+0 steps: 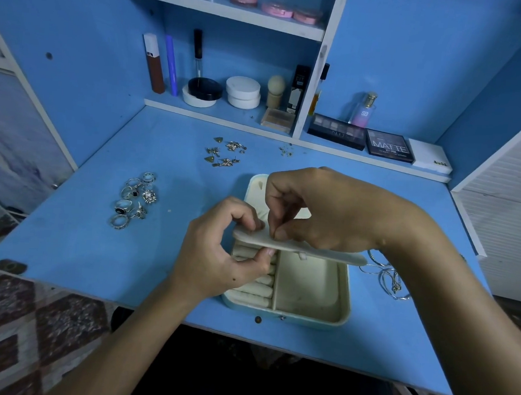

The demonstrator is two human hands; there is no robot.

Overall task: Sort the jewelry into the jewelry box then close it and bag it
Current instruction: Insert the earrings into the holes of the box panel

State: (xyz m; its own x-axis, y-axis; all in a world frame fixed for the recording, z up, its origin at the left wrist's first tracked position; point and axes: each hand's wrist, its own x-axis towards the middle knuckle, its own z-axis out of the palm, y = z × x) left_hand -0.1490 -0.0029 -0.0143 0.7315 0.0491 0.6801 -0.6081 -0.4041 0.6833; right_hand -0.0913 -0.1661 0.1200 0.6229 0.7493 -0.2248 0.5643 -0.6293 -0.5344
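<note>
Left hand (pixel 218 250): thumb and curled fingers pinch the left end of a cream panel (pixel 298 250), held roughly level above the jewelry box (pixel 308 293). Right hand (pixel 323 208): fingertips pinch the same panel from above, near its left-centre. The box sits open at the front centre of the blue desk (pixel 94 263); padded rolls fill its left compartment, and the right compartment is a plain tray. Rings (pixel 134 199) lie grouped on the desk, well left of the box. Earrings (pixel 225 153) lie behind it. Thin necklaces (pixel 386 274) lie just beside its right edge. Cosmetics (pixel 242 92) stand on the rear shelf.
</note>
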